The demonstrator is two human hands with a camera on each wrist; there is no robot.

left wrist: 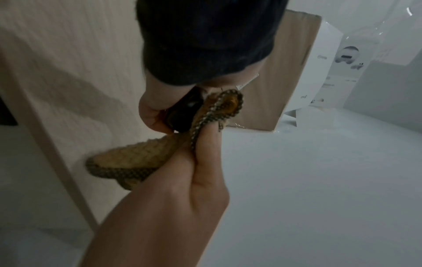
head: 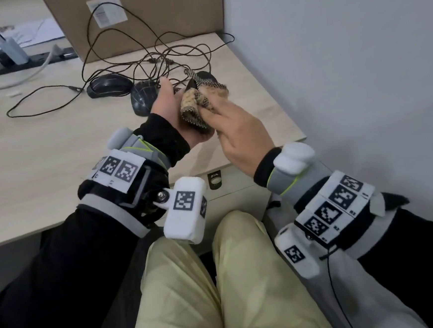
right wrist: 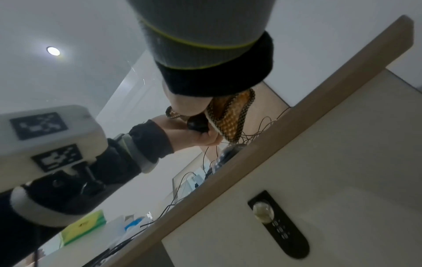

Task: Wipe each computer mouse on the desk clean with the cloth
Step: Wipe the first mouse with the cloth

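Mouse (head: 204,78) is sitting clamped in our left hand (head: 172,107) while our right hand's (head: 239,133) fingers (head: 216,112) are pinching the cloth (head: 195,106) against it.

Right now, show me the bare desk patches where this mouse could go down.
The near left of the desk, between the looped cable and the front edge, is bare. A smaller bare strip runs along the right edge by the wall. It is crowded behind the hands: two mice and tangled cables before the box.
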